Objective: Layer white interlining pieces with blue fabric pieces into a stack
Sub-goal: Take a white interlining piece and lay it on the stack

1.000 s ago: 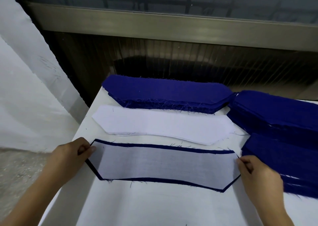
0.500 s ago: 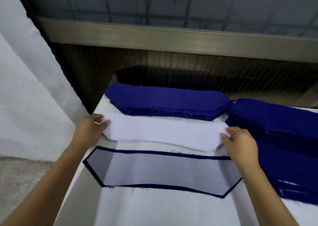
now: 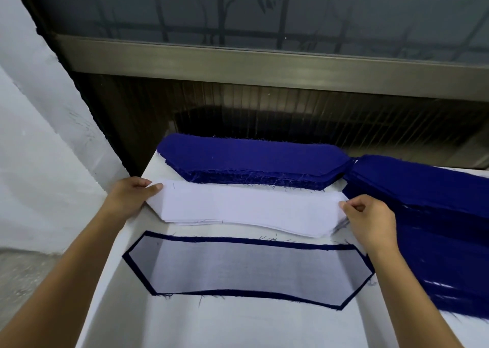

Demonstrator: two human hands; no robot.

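Note:
A pile of white interlining pieces (image 3: pixel 246 210) lies across the middle of the white table. My left hand (image 3: pixel 129 198) pinches the left tip of its top piece. My right hand (image 3: pixel 367 222) pinches the right tip, which is lifted a little off the pile. Nearer to me lies the layered stack (image 3: pixel 248 271): a white interlining piece on a blue fabric piece, whose dark blue edge shows all round. Behind the white pile sits a thick pile of blue fabric pieces (image 3: pixel 251 162).
More blue fabric (image 3: pixel 436 220) is heaped along the table's right side. The white table (image 3: pixel 238 326) ends at the left near a white wall. A dark panel and a metal window ledge (image 3: pixel 264 64) stand behind it.
Both hands left the ends of the near layered stack and moved up to the white interlining pile, where they now pinch the two tips of its top piece.

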